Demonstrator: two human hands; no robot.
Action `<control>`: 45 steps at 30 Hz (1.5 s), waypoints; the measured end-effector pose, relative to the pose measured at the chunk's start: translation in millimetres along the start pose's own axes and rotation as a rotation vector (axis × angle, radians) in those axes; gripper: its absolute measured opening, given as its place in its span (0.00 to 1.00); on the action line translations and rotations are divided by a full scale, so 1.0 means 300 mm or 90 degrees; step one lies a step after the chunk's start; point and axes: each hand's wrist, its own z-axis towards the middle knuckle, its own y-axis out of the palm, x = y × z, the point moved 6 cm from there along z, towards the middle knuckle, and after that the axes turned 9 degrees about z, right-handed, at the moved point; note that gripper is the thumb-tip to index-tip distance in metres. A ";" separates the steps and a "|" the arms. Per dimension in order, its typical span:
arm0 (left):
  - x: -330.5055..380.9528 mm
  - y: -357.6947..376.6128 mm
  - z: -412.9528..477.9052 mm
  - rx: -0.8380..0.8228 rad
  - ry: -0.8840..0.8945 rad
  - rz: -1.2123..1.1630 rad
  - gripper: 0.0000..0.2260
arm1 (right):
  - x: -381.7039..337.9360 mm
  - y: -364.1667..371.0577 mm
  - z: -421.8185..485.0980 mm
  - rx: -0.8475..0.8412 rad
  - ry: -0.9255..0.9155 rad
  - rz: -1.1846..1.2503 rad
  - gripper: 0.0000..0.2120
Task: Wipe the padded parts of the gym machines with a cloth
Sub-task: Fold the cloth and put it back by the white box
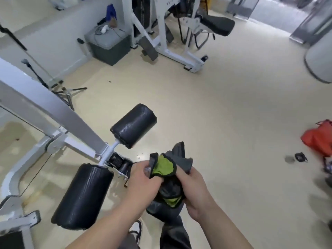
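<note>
I hold a grey and green cloth [168,169] bunched between both hands at the lower middle of the view. My left hand [142,180] grips its left side and my right hand [195,191] grips its right side. Two black padded rollers belong to the white machine on the left: the near roller [84,196] lies just left of my left forearm, and the far roller [133,124] sits above my hands. The cloth touches neither roller.
The white machine frame [53,112] slants across the left. Another white machine with a black seat pad [217,25] stands at the back. A grey bin [110,46] sits by the wall. A red bag [319,139] lies on the beige floor at right.
</note>
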 end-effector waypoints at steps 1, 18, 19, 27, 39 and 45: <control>0.003 0.032 -0.036 -0.029 0.006 0.011 0.12 | 0.026 -0.046 -0.045 0.033 -0.021 0.022 0.16; -0.289 1.220 -1.284 -0.679 0.132 0.243 0.08 | 0.827 -1.361 -1.349 0.461 -0.235 0.534 0.15; -0.345 1.299 -1.399 -0.720 0.145 0.264 0.07 | 0.911 -1.430 -1.443 0.507 -0.240 0.559 0.13; -0.749 1.701 -2.138 -0.947 0.214 0.515 0.06 | 1.422 -1.787 -2.058 0.773 -0.290 0.713 0.14; -1.165 2.219 -2.821 -1.281 0.811 0.779 0.09 | 1.770 -2.194 -2.537 0.897 -0.487 1.143 0.22; -1.377 2.153 -3.281 -1.541 0.884 0.858 0.17 | 2.048 -2.156 -2.829 1.057 -0.537 1.262 0.30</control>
